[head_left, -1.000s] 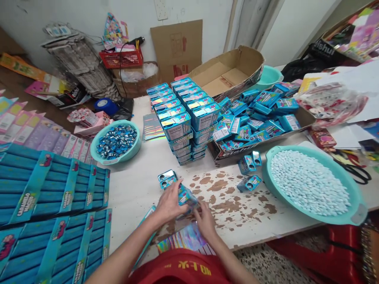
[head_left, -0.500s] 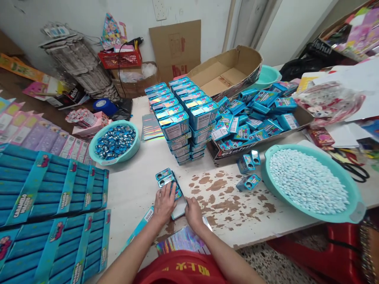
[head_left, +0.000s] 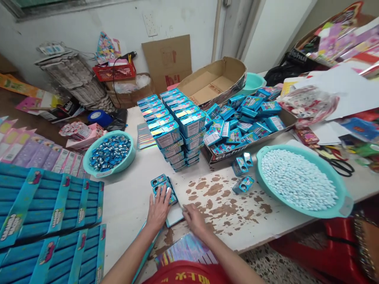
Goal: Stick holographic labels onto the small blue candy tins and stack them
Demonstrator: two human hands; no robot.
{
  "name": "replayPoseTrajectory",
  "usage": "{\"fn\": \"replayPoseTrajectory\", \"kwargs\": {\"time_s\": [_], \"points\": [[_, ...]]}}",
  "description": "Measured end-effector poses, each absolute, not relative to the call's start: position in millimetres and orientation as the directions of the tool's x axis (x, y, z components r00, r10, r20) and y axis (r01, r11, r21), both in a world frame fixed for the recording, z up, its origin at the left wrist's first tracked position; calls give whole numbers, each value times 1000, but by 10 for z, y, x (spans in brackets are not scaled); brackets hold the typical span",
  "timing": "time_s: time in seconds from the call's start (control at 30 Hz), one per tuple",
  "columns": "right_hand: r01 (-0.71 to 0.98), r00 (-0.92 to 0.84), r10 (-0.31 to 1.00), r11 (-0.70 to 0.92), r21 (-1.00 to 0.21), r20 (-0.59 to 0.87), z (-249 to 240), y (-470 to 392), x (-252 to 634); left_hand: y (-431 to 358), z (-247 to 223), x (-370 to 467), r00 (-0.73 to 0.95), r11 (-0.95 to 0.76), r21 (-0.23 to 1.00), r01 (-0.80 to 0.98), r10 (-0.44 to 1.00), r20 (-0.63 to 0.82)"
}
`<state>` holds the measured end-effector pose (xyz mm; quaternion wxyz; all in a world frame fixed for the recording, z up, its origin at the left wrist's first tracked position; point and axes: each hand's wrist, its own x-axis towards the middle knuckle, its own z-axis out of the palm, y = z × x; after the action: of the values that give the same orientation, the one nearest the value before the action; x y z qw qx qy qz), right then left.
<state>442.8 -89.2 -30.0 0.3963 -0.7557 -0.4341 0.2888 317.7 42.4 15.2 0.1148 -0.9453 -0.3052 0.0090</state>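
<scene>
My left hand [head_left: 158, 207] lies spread over small blue tins [head_left: 161, 179], which sit at the far end of a narrow open tray [head_left: 174, 214]. The near part of that tray shows a bare pale inside. At the tray's right edge is my right hand [head_left: 192, 217], its fingers bent together against the rim. Beyond the hands stands a tall stack of packed blue boxes [head_left: 166, 136]. Three loose tins [head_left: 243, 184] stand to the right, beside a turquoise basin of pale candies [head_left: 299, 181].
A turquoise bowl of blue and silver caps [head_left: 111, 154] is at the left, behind stacked blue packs [head_left: 53, 201]. A carton [head_left: 251, 148] heaped with blue tins stands at the back right. Scissors [head_left: 339, 165] lie beyond the candy basin.
The view has shifted, so the table's things appear a little further left. My left hand's fingers have spread flatter over the tins. My right hand remains at the tray's edge.
</scene>
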Motion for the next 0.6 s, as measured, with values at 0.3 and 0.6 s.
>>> {"fn": "replayPoseTrajectory", "kwargs": {"time_s": [0.3, 0.6], "points": [[112, 992, 112, -532, -839, 60, -186, -1584, 5931, 406, 151, 3200, 827, -815, -140, 562, 558, 73], [147, 983, 173, -548, -824, 60, -586, -1547, 6407, 407, 132, 3178, 835, -824, -133, 550, 540, 107]]}}
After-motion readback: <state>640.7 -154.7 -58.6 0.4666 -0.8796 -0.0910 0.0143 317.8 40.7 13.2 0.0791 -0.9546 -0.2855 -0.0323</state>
